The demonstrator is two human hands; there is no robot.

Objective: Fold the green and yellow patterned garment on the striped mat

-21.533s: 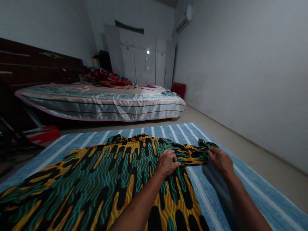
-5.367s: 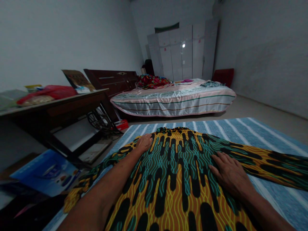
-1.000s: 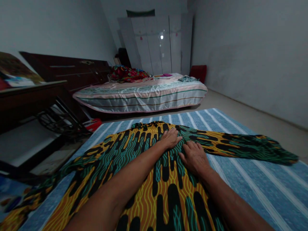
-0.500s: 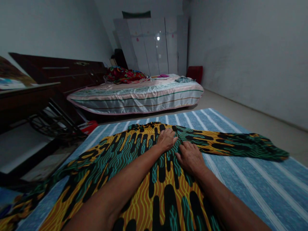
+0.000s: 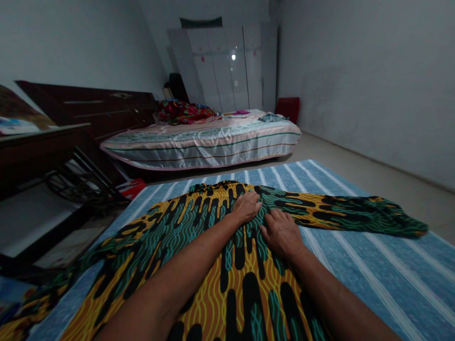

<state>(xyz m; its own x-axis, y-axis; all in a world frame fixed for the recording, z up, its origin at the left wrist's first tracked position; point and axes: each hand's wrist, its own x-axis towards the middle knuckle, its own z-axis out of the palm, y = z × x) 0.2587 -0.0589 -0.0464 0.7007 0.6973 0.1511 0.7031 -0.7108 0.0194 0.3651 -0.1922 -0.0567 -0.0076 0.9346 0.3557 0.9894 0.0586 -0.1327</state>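
A long-sleeved shirt (image 5: pixel 199 222), patterned in black, orange-yellow and green with wavy lines, lies spread out before me. Its collar points away and its lower end runs out of view. One sleeve (image 5: pixel 355 213) stretches out to the right; the other trails down at the left, over the near edge. My left hand (image 5: pixel 247 207) is on the cloth near the right shoulder, fingers bent and closed on it. Just right of it and closer to me, my right hand (image 5: pixel 282 232) grips the cloth by the armpit with curled fingers. The fingertips are partly hidden.
Under the shirt is a blue and white striped bed sheet (image 5: pixel 355 270). Beyond it stands another bed (image 5: pixel 206 147) with a red floral blanket (image 5: pixel 186 112). A dark table (image 5: pixel 42 147) is at the left, a wardrobe (image 5: pixel 223 71) at the back, and a wall (image 5: pixel 373 85) on the right.
Both hands stay at the same spots on the shirt. Only the camera view has shifted very slightly.
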